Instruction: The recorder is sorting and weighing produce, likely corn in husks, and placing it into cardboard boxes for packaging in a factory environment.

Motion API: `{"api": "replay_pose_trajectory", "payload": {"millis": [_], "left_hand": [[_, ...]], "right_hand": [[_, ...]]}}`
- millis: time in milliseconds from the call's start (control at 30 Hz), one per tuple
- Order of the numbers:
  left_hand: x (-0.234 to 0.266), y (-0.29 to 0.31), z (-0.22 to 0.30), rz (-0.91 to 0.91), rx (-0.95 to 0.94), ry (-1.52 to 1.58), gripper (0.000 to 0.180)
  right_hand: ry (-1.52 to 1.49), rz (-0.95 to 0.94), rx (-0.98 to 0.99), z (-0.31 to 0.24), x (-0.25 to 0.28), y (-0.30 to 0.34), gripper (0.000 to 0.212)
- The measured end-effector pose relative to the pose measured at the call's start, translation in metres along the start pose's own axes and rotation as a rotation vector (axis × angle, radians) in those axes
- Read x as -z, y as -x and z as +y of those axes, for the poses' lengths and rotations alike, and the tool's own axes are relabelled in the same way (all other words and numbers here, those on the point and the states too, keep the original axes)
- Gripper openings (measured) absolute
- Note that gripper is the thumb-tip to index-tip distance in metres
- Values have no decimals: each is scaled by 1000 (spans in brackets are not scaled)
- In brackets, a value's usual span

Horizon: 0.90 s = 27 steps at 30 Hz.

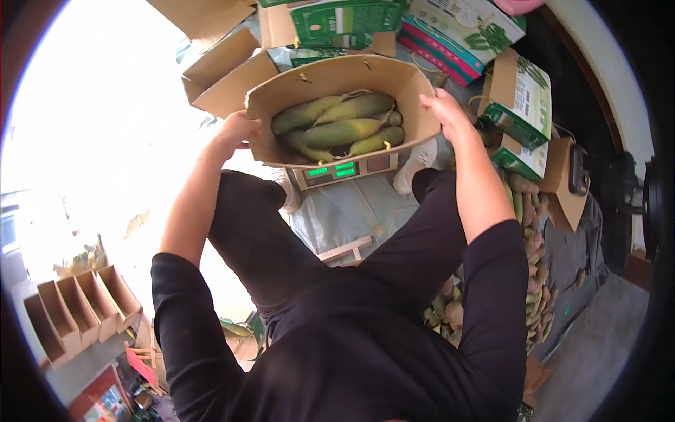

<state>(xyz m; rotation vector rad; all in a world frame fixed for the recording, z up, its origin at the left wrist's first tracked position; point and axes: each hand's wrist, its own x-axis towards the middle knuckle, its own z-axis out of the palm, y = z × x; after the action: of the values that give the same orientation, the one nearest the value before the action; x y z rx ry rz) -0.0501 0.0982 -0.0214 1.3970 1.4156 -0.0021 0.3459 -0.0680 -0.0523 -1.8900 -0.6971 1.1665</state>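
Note:
An open brown cardboard box (pixel 278 156) sits between my hands, over or on a digital scale (pixel 323 178) whose green display shows beneath its near edge. Several long green radishes (pixel 344 131) lie inside it, some with thin root tails. My left hand (pixel 239 131) grips the box's left end, fingers bent against the wall. At the opposite end, my right hand (pixel 448 112) pinches the upper edge, thumb on the rim and the other fingers partly hidden outside. Small cord loops show on the far and near walls. The box's underside is hidden.
Open cartons (pixel 228 74) and green printed boxes (pixel 344 21) stand beyond. More white-green boxes (pixel 524 98) are at the right, above a long radish pile (pixel 534 281). Several narrow empty cartons (pixel 84 309) line up at lower left. A small wooden stool (pixel 344 250) is between my legs.

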Motion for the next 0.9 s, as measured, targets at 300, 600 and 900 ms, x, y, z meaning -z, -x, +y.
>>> {"api": "replay_pose_trajectory", "payload": {"millis": [300,600,900], "left_hand": [[-6,-3,22,67,-1,-5,25],[16,-6,14,24,56,49,25],[70,5,-45,192,31,354,27]], "right_hand": [[-203,18,-139,-17,16,27,17],[-194,-3,-141,-24,6,17,23],[-277,-135,-50,-53,-50,13,47]]}}
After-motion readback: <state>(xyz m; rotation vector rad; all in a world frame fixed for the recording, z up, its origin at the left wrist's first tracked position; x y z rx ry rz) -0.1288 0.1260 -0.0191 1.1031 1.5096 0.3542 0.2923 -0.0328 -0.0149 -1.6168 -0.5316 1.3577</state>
